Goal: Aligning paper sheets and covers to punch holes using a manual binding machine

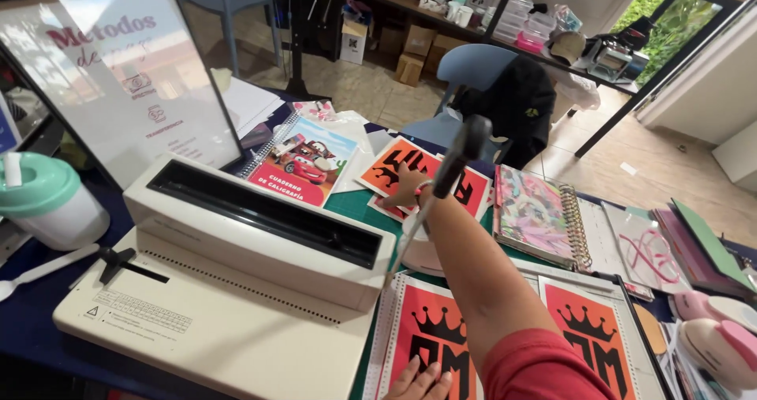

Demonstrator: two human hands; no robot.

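Cluttered craft room: tiled floor, blue chairs [473,65] at 12 o'clock, shelves of boxes behind, a dark jacket [516,104] over the nearer chair. Desk [31,321] has a dark blue top with a green mat [351,203] in the middle. Cream binding machine [236,274] fills 8 to 9 o'clock, its lever [453,167] sticking up with a dark grip at centre frame. Right arm in a red sleeve [544,368] reaches from 5 o'clock toward 12; right hand [408,187] lies past the lever, fingers spread flat on a stack of orange-and-black cards [394,167], gripping nothing as far as I can see, though the lever partly hides it. Left hand [422,383] at 6 o'clock, only the fingers in frame, open and pressed flat on a punched sheet [430,329] with a black crown print on red. Matching sheet [591,329] just beside it at 4 o'clock. Spiral notebook [540,215] with a colourful cover at 2 o'clock, touching the cards' edge. Cartoon-car notebook [303,163] at 11 o'clock. Framed sign [118,77] stands at 10 o'clock; mint-lidded white tub [47,203] at 9 o'clock.
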